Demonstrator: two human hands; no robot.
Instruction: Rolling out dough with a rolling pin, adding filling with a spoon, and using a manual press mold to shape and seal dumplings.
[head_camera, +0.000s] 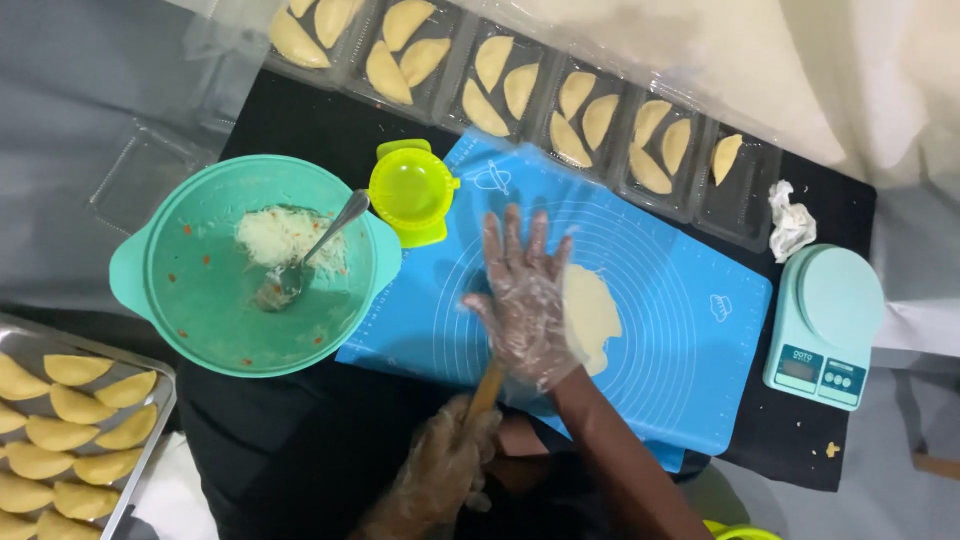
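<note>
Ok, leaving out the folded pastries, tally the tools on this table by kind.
teal mixing bowl: 1
metal spoon: 1
yellow-green dumpling press: 1
blue baking mat: 1
kitchen scale: 1
wooden rolling pin: 1
Total: 6

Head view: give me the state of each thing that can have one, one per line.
Dough: rolled flat on the blue mat.
Rolling pin: gripped by left hand, under right hand.
Bowl: nearly empty, spoon resting in the filling.
Yellow press: closed, unused.
Scale: nothing on it.
Clear trays: holding folded pastries.
</note>
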